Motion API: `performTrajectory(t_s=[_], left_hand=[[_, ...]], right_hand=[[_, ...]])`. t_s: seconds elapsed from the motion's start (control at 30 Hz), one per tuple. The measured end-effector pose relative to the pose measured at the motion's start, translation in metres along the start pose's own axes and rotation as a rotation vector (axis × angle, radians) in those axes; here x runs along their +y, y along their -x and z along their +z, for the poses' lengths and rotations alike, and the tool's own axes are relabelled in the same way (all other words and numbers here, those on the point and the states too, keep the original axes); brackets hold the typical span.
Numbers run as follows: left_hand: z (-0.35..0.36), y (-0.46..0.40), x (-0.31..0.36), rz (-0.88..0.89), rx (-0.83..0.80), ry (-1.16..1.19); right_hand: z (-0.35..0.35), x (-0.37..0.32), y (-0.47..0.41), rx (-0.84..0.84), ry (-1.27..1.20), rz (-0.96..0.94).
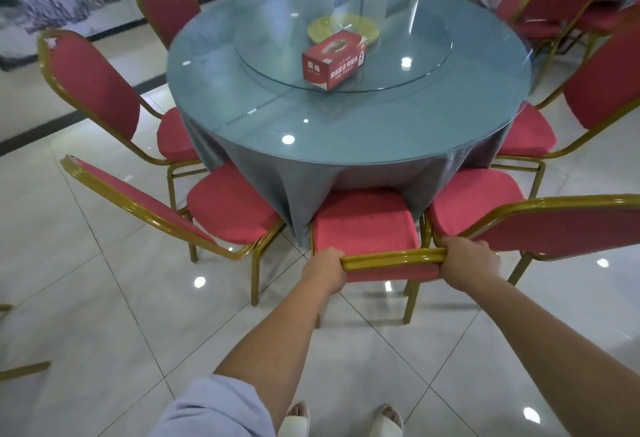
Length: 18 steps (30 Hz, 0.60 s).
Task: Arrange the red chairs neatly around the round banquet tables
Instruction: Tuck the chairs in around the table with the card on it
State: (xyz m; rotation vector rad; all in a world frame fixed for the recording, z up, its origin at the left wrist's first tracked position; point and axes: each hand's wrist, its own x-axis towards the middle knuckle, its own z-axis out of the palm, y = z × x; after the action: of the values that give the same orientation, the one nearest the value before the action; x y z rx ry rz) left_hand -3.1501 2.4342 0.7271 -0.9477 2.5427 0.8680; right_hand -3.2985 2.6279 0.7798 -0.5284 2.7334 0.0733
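hands, left (pixel 323 268) and right (pixel 467 260), each grip closed round the chair (pixel 367 228) back rail; next, probably push it square under the table (pixel 346 145).

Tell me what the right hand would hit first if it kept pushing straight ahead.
Probably the neighbouring chair beside the right hand, whose backrest edge looks almost against it; depth is unclear.
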Motion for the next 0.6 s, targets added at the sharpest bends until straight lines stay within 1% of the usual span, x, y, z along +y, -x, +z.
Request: performTrajectory(t_s=[0.2, 0.4, 0.5, 0.6], left_hand=[[-0.01, -0.01, -0.001, -0.041, 0.076, 0.023], [-0.014, -0.009, 0.001, -0.03, 0.086, 0.002], [-0.008, -0.003, -0.006, -0.024, 0.091, 0.061], [-0.004, 0.002, -0.013, -0.007, 0.114, 0.137]], right_hand=[[-0.009, -0.021, -0.007, -0.074, -0.015, 0.035], [-0.003, -0.015, -0.017, -0.052, -0.054, -0.006], [-0.003, -0.012, -0.014, -0.063, -0.042, -0.034], [-0.006, -0.01, -0.01, -0.063, 0.022, -0.059]])
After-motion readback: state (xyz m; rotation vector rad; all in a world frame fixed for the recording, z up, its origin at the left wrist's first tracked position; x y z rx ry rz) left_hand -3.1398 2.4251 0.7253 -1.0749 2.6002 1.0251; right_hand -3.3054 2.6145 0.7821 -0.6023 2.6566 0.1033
